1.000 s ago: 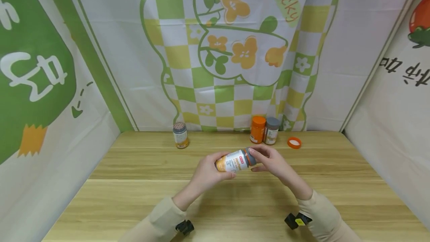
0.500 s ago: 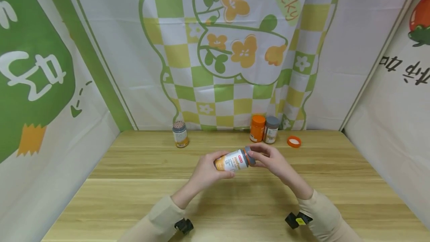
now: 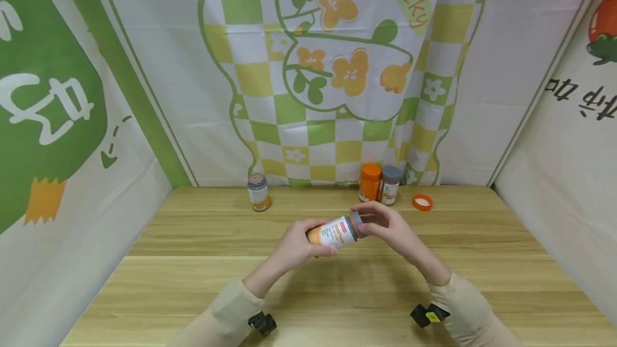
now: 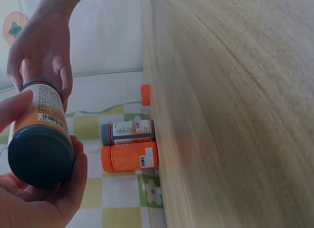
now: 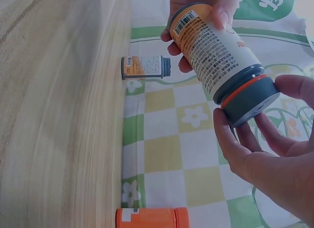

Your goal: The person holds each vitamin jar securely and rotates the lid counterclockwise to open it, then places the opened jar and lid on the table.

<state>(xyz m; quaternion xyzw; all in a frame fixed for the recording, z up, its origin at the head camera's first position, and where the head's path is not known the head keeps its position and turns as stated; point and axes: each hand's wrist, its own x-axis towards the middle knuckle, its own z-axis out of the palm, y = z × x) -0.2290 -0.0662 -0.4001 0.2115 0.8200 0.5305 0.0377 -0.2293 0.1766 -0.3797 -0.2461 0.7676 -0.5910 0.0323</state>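
Observation:
My left hand (image 3: 300,244) grips the body of a white-and-orange bottle (image 3: 332,232), which is tilted above the table with its lid end up and to the right. My right hand (image 3: 392,229) pinches the grey lid (image 5: 251,99) with thumb and fingers around its rim. An orange band shows between lid and bottle neck in the right wrist view. In the left wrist view the dark base of the bottle (image 4: 41,154) faces the camera, with the left fingers curled beneath it.
At the back of the wooden table (image 3: 193,283) stand an orange bottle (image 3: 369,183) and a grey-lidded bottle (image 3: 389,185), side by side. An orange ring-shaped cap (image 3: 422,202) lies to their right. Another small bottle (image 3: 259,193) stands at the back left, before the patterned curtain.
The right fingers have shifted their hold around the lid, with the thumb now lower on its rim. The bottle stays in the left hand at nearly the same place.

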